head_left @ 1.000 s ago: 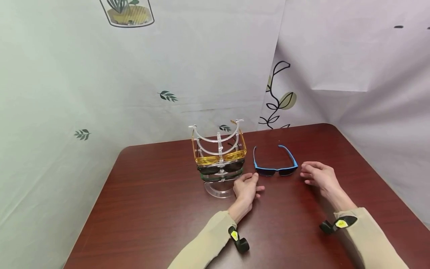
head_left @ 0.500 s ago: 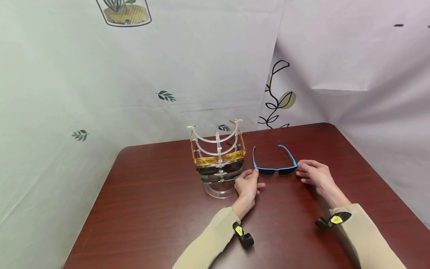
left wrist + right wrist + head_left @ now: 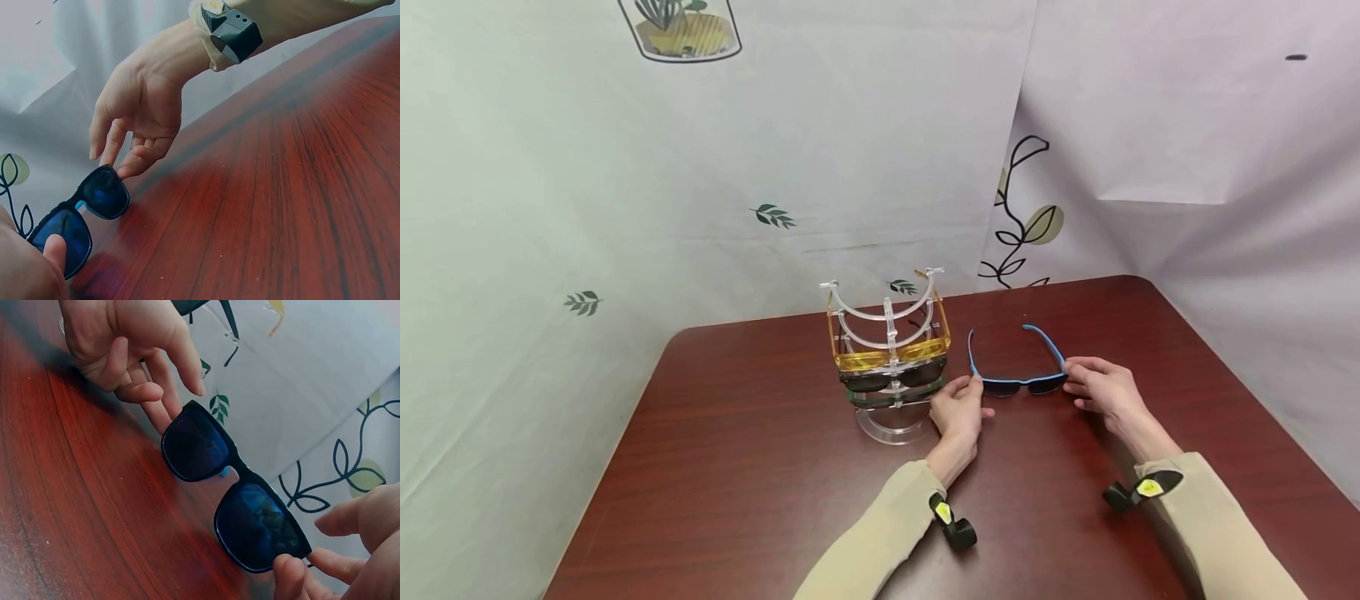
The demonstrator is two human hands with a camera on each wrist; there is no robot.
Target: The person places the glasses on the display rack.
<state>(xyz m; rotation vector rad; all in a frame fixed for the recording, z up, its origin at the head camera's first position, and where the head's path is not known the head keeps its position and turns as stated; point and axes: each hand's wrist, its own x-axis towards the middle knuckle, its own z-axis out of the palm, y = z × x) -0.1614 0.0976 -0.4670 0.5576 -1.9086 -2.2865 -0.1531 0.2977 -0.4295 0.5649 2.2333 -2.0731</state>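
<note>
Blue-framed sunglasses with dark lenses (image 3: 1047,385) stand on the table, temples unfolded and pointing away from me. My left hand (image 3: 957,410) holds their left front corner; in the left wrist view one of its fingertips (image 3: 56,250) overlaps a lens. At the opposite corner, my right hand (image 3: 1105,387) grips the frame with its fingers, as the right wrist view shows, while its thumb (image 3: 340,519) stands off the rim. Close to the left hand rises a clear display stand (image 3: 889,312) bearing yellow glasses (image 3: 862,360), black sunglasses (image 3: 867,382) and a green-framed pair (image 3: 872,402).
The dark red wooden table (image 3: 737,467) has rounded far corners. Behind it hangs a pale cloth (image 3: 850,125) printed with leaves and a plant stem. The stand's round clear base (image 3: 891,435) lies just left of my left hand.
My right hand has come leftward onto the sunglasses' right corner, and my left hand has closed in on the left one. The sunglasses have shifted slightly to the right.
</note>
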